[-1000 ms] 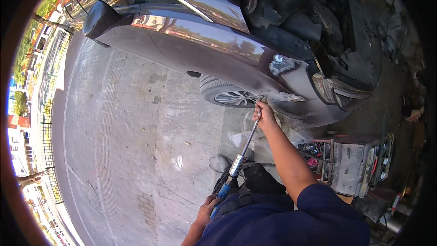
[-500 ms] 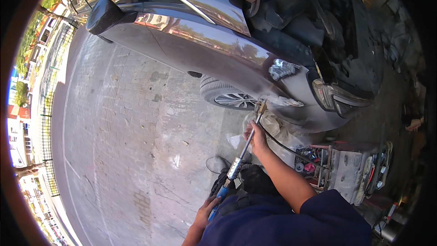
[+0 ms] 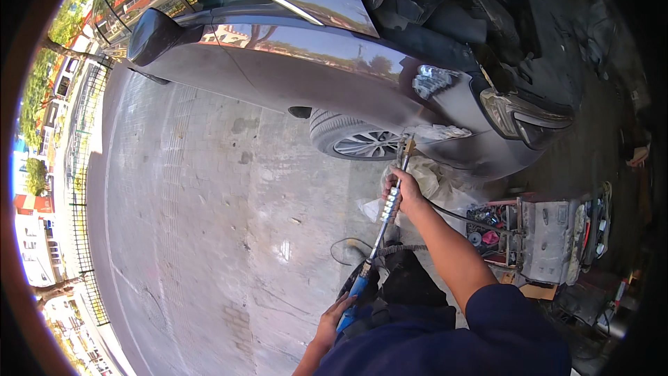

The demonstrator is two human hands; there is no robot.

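Note:
A slide hammer slants up between my hands, with a blue handle, a steel rod and a ribbed metal sliding weight. My left hand grips the blue handle close to my waist. Farther up, my right hand closes around the rod at the upper end of the weight. The brass-coloured block at the far end is by the lower edge of the car's fender, beside the wheel; whether it touches cannot be told. Whitish filler-like patches mark the fender. A dark cable runs off near my right hand.
Crumpled plastic sheeting lies under the bumper. To the right stands a red tool cart with loose parts. The car's front is open around the headlight. Another person's hand shows at the far right.
The sliding weight has moved up the rod from near the blue handle to my right hand. Both hands and the tool have shifted slightly to the right in view.

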